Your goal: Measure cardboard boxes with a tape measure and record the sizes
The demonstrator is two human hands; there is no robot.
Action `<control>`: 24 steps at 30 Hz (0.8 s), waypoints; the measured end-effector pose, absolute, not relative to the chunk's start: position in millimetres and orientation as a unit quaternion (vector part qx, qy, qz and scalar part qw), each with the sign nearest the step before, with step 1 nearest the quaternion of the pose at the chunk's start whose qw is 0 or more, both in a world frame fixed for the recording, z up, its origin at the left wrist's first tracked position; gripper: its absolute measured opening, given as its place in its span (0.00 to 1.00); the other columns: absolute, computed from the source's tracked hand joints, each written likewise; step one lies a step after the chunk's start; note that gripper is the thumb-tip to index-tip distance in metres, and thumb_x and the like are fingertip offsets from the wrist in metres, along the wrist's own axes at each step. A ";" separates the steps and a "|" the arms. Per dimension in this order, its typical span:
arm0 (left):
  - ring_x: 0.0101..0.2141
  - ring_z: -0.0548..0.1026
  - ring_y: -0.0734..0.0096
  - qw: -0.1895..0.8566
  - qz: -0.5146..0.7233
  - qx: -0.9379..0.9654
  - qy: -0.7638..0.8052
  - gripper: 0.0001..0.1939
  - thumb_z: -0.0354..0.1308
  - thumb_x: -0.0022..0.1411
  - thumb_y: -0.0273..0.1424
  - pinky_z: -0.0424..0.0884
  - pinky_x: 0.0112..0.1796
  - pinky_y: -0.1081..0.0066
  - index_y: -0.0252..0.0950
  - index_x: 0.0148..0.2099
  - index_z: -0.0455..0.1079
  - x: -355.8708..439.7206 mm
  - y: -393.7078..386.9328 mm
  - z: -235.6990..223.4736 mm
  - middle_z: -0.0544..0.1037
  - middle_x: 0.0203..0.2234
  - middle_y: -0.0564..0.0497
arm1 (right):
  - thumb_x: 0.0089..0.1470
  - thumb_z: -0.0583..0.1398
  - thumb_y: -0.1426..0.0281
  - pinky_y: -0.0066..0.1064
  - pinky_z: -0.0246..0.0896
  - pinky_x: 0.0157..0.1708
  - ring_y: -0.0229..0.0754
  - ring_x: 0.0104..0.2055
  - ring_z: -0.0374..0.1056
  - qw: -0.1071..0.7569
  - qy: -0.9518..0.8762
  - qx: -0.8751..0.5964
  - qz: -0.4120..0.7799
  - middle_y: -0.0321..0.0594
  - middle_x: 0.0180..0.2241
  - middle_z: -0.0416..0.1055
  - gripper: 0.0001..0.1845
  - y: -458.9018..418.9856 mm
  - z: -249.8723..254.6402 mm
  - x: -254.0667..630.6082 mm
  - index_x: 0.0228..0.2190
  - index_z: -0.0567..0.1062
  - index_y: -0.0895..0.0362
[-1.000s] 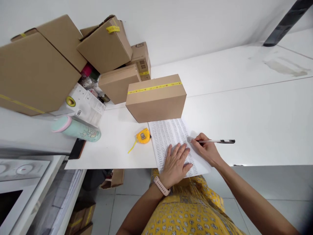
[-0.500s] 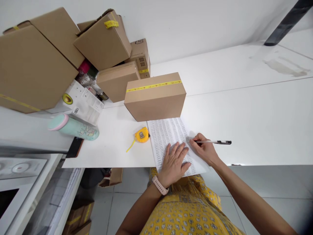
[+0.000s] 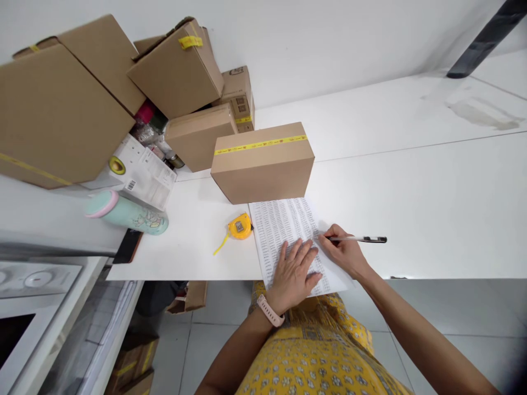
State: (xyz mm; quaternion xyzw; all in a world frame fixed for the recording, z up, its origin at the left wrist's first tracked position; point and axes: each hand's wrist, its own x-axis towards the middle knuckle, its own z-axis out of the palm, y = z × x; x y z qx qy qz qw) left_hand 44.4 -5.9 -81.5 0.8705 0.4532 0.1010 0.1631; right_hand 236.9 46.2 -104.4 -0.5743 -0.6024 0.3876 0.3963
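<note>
A printed sheet [image 3: 282,225] full of small rows of figures lies at the near edge of the white table [image 3: 411,203]. My left hand [image 3: 294,274] rests flat on the sheet, fingers spread, a pink watch at the wrist. My right hand [image 3: 343,252] grips a white and black pen [image 3: 360,239] whose tip touches the sheet's right side. A sealed cardboard box [image 3: 263,162] with yellow tape stands just beyond the sheet. A yellow tape measure [image 3: 240,226] lies left of the sheet.
Several cardboard boxes [image 3: 82,99] are piled at the back left against the wall. A white carton [image 3: 140,175], a mint bottle [image 3: 127,214] on its side and a dark phone [image 3: 127,247] lie near the table's left edge. More boxes stand on the floor underneath.
The view shifted slightly. Both hands stay on the sheet, and the pen tip has crept a little to the left along it.
</note>
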 end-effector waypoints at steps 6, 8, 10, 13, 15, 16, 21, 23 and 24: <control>0.70 0.47 0.58 0.164 0.106 0.870 0.453 0.28 0.44 0.74 0.45 0.42 0.68 0.46 0.39 0.69 0.53 44.7 -6.3 -82.3 0.55 0.70 0.49 | 0.58 0.60 0.60 0.29 0.51 0.23 0.36 0.22 0.55 0.402 -0.600 -0.570 0.391 0.31 0.20 0.60 0.14 45.9 -102.9 237.0 0.26 0.64 0.53; 0.70 0.47 0.59 0.161 0.106 0.870 0.454 0.28 0.44 0.74 0.45 0.43 0.68 0.46 0.39 0.69 0.53 44.9 -6.6 -82.6 0.55 0.70 0.49 | 0.57 0.60 0.60 0.29 0.51 0.23 0.36 0.22 0.55 0.404 -0.599 -0.569 0.393 0.31 0.20 0.60 0.14 45.7 -102.4 237.2 0.26 0.64 0.53; 0.70 0.47 0.59 0.160 0.106 0.870 0.454 0.28 0.44 0.74 0.45 0.43 0.68 0.47 0.38 0.69 0.53 44.9 -6.6 -82.8 0.55 0.70 0.49 | 0.57 0.60 0.61 0.29 0.51 0.23 0.36 0.22 0.55 0.407 -0.596 -0.570 0.392 0.31 0.20 0.60 0.14 45.4 -102.6 237.5 0.26 0.64 0.53; 0.70 0.47 0.59 0.163 0.107 0.869 0.454 0.28 0.45 0.74 0.44 0.42 0.68 0.46 0.38 0.69 0.54 44.6 -6.3 -82.7 0.55 0.70 0.49 | 0.58 0.60 0.61 0.29 0.51 0.24 0.36 0.22 0.55 0.413 -0.592 -0.572 0.390 0.31 0.21 0.60 0.14 45.1 -103.5 237.9 0.26 0.64 0.53; 0.70 0.47 0.58 0.164 0.109 0.869 0.454 0.27 0.45 0.74 0.44 0.43 0.68 0.46 0.39 0.69 0.54 44.4 -6.3 -82.3 0.55 0.70 0.49 | 0.58 0.60 0.60 0.29 0.51 0.24 0.36 0.22 0.55 0.414 -0.588 -0.576 0.388 0.31 0.21 0.60 0.14 45.4 -103.8 237.8 0.27 0.64 0.53; 0.70 0.48 0.58 0.163 0.109 0.869 0.454 0.27 0.45 0.73 0.44 0.43 0.68 0.46 0.39 0.69 0.54 44.3 -6.3 -82.1 0.56 0.70 0.49 | 0.58 0.60 0.60 0.29 0.51 0.23 0.36 0.22 0.55 0.414 -0.588 -0.578 0.387 0.31 0.20 0.60 0.14 45.7 -103.8 237.7 0.27 0.64 0.53; 0.70 0.48 0.58 0.163 0.108 0.869 0.454 0.27 0.45 0.73 0.44 0.43 0.68 0.46 0.39 0.69 0.54 44.3 -6.7 -81.6 0.56 0.70 0.49 | 0.58 0.59 0.59 0.30 0.51 0.23 0.36 0.22 0.54 0.407 -0.592 -0.583 0.380 0.31 0.20 0.60 0.14 46.4 -103.3 237.3 0.27 0.63 0.53; 0.70 0.48 0.58 0.163 0.110 0.869 0.454 0.27 0.45 0.73 0.44 0.43 0.68 0.46 0.39 0.69 0.54 44.5 -6.6 -81.9 0.56 0.70 0.49 | 0.58 0.60 0.59 0.30 0.51 0.23 0.36 0.22 0.55 0.405 -0.592 -0.585 0.379 0.31 0.20 0.60 0.14 45.9 -102.8 237.4 0.27 0.64 0.53; 0.70 0.48 0.58 0.163 0.111 0.869 0.454 0.27 0.46 0.73 0.44 0.43 0.68 0.46 0.39 0.69 0.54 44.6 -6.6 -82.0 0.56 0.70 0.49 | 0.57 0.60 0.59 0.30 0.51 0.23 0.37 0.22 0.55 0.405 -0.593 -0.584 0.380 0.32 0.20 0.60 0.14 45.7 -102.5 237.4 0.26 0.64 0.53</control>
